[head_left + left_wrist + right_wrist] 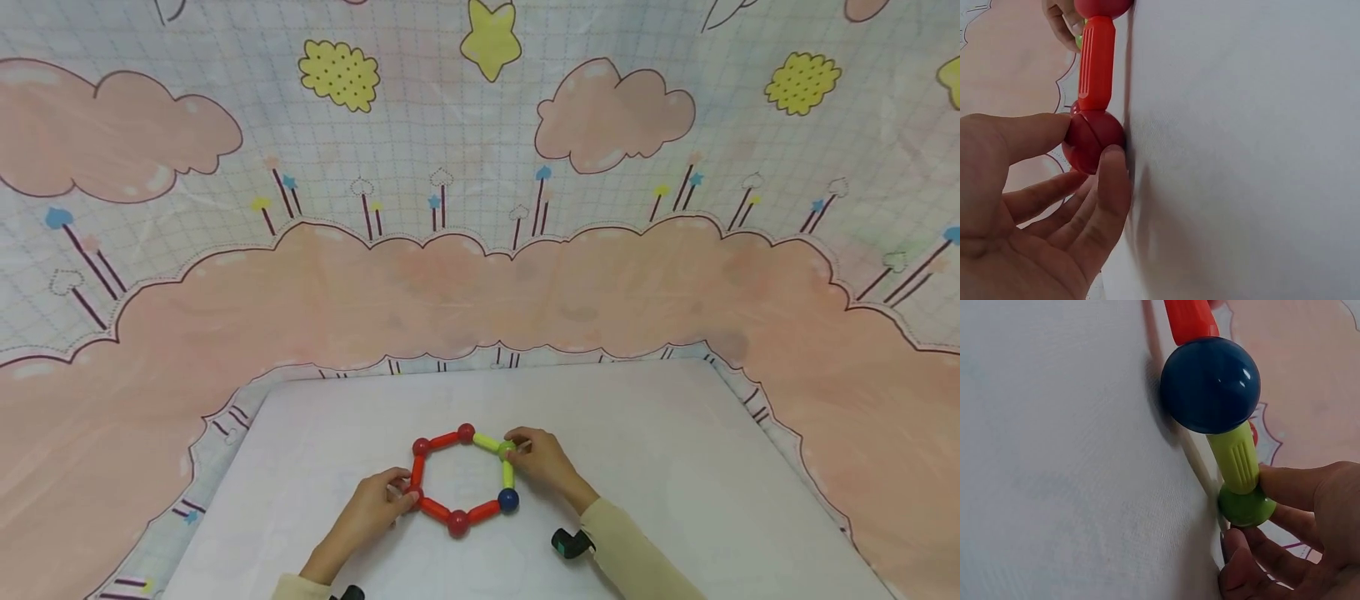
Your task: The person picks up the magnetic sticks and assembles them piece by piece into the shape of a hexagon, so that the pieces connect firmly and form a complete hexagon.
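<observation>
A six-sided ring of toy rods and balls lies on the white table. My left hand (372,506) pinches the red ball (1093,142) at the ring's left corner between thumb and fingers. At the upper right corner, my right hand (551,462) pinches the green ball (1246,507). A blue ball (508,500) forms the lower right corner, joined to the green one by a yellow-green rod (1235,457). Red balls, such as the front one (458,523), sit at the other corners. Red rods (446,440) link most of them, and a second yellow-green rod (486,442) runs along the top right.
The white tabletop (637,417) spreads around the ring. Behind and beside it hangs a cloth (465,292) printed with clouds and stars. A small black device (572,543) is at the right wrist, and part of another (351,592) shows by the left sleeve.
</observation>
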Tool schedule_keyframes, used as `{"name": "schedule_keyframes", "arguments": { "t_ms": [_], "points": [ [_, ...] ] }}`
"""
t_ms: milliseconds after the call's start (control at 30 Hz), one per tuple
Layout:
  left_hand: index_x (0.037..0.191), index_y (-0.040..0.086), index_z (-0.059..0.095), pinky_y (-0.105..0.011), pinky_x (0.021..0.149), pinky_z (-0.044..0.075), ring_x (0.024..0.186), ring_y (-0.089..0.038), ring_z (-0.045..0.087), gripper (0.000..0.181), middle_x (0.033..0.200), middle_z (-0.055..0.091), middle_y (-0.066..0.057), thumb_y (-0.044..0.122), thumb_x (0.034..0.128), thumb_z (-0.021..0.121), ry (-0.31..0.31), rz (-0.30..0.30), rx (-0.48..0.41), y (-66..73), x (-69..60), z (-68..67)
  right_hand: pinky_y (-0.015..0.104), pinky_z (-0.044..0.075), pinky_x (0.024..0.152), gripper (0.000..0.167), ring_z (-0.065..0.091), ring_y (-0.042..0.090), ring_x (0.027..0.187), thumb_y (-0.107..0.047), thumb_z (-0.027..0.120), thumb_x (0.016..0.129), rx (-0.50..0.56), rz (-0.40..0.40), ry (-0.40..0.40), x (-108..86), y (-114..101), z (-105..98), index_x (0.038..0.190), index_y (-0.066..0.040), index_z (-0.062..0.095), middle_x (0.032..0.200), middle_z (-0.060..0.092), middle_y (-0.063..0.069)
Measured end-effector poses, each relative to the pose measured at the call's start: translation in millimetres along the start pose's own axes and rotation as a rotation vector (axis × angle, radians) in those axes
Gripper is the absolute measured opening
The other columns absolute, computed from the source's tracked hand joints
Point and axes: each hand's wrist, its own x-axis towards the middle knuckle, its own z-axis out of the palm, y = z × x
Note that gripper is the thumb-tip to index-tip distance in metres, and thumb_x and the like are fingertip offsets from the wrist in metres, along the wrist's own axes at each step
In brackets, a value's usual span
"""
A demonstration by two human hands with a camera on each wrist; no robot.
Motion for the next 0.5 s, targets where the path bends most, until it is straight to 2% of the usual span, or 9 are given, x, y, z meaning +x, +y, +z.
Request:
{"name": "schedule_keyframes", "arguments": {
  "t_ms": [167, 400, 500],
  "points": [
    [0.125, 0.002, 0.062, -0.022, 0.055, 0.046, 0.069, -0.009, 0.056, 0.041, 0.099, 0.067, -0.005, 0.017, 0.0882, 0.072, 0.039, 0.011, 0.036, 3.0, 9.6, 5.2, 0.034, 0.051, 0.079, 0.025, 0.060, 0.017, 0.090, -0.022, 0.074, 0.087, -0.026, 0.024, 0.036, -1.1, 3.8, -3.2, 0.110, -0.014, 0.069, 0.112, 0.069, 0.008],
    [0.127, 0.002, 0.061, -0.020, 0.057, 0.045, 0.073, -0.009, 0.054, 0.044, 0.103, 0.067, -0.005, 0.018, 0.0871, 0.074, 0.072, 0.074, 0.085, 5.2, 25.0, 14.9, 0.034, 0.051, 0.077, 0.023, 0.060, 0.017, 0.087, -0.021, 0.076, 0.085, 0.006, 0.047, 0.077, -6.6, 9.7, -9.8, 0.105, -0.012, 0.069, 0.107, 0.069, 0.008],
    [0.127, 0.004, 0.062, -0.022, 0.058, 0.044, 0.073, -0.010, 0.052, 0.045, 0.099, 0.066, -0.003, 0.020, 0.0875, 0.073, 0.085, 0.067, 0.112, 7.7, 31.8, 19.2, 0.033, 0.051, 0.077, 0.023, 0.060, 0.016, 0.086, -0.021, 0.077, 0.084, 0.006, 0.065, 0.093, -8.5, 12.4, -12.0, 0.104, -0.012, 0.068, 0.104, 0.069, 0.006]
  ]
}}
